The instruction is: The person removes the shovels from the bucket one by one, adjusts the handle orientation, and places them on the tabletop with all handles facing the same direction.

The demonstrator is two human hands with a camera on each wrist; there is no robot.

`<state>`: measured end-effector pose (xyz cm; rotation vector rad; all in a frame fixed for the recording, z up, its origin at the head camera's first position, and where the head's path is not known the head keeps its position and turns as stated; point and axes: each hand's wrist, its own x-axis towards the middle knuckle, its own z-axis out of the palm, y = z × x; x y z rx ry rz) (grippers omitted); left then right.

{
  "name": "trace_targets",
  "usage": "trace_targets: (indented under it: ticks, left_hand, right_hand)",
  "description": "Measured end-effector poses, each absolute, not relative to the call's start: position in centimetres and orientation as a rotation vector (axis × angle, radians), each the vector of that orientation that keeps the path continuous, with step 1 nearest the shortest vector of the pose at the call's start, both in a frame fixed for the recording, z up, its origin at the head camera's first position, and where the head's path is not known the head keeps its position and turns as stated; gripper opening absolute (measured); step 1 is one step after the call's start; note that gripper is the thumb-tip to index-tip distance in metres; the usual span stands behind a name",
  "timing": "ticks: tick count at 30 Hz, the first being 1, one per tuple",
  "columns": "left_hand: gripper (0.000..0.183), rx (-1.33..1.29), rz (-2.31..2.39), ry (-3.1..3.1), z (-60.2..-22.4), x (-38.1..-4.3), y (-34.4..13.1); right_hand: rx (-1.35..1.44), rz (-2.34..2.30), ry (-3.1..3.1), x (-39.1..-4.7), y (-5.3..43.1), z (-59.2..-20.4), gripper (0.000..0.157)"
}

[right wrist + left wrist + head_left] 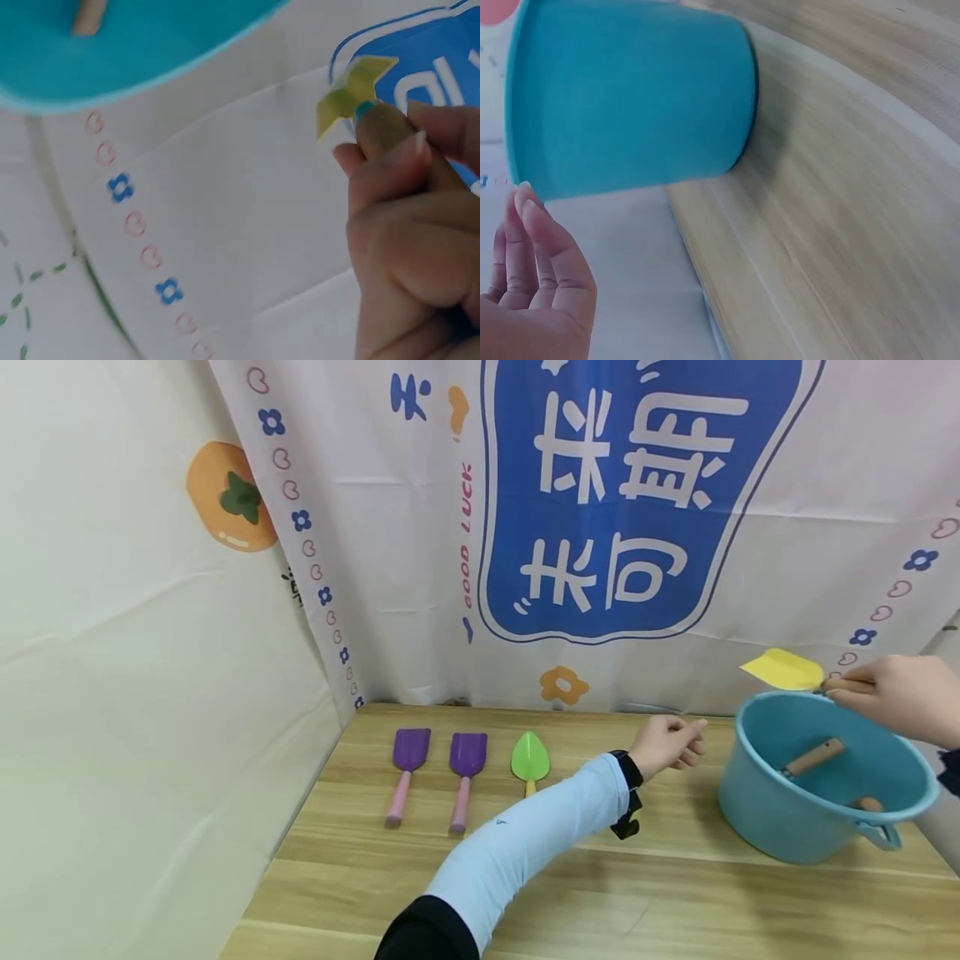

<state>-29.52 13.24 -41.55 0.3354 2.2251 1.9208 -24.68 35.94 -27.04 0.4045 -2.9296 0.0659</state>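
Note:
My right hand [903, 697] grips the wooden handle of a small yellow shovel [783, 669] above the rim of a blue bucket [780, 818]. The shovel's yellow blade points left, toward the back cloth. Inside the bucket, a wooden handle [813, 757] leans against the wall and the end of another handle [867, 804] shows; what they belong to is hidden. Left of the bucket, my left hand [666, 743] hovers over the table with loosely curled fingers and nothing in them. In the left wrist view its fingertips [525, 191] overlap the bucket's rim.
Two purple shovels [412, 750] [468, 755] with pink handles lie at the left of the wooden table [337, 877]. Beside them is a green trowel [530, 757], its handle partly covered by my left sleeve. A printed cloth [405, 568] hangs behind the table.

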Motion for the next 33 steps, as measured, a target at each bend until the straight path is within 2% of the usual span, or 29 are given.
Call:
trace_targets:
  ticks: [3,7,15,23,30,33]
  left_hand:
    - [0.040,0.324,1.997,2.157,-41.6,-30.3,12.2]
    - [0.048,0.270,2.092,2.035,-41.4,-31.0,10.8]
    - [0.053,0.076,2.214,1.906,-41.7,-32.6,8.3]
    - [0.034,0.001,2.223,1.932,-42.2,-33.0,6.1]
    - [0.021,-0.145,2.169,2.041,-42.5,-32.4,4.7]
    - [0.021,-0.194,2.096,2.138,-42.7,-32.5,3.9]
  right_hand:
    - [0.471,0.129,-2.938,-24.7,33.7,-27.5,0.030]
    - [0.522,0.230,-2.997,-25.0,31.2,-28.3,0.039]
    - [0.578,0.348,-2.994,-25.6,26.7,-30.4,0.033]
    - [0.663,0.381,-2.946,-25.7,24.3,-32.7,0.027]
    - [0.701,0.433,-2.955,-25.7,22.8,-34.9,0.028]
    - [0.722,0.578,-3.040,-25.3,22.1,-35.9,0.033]
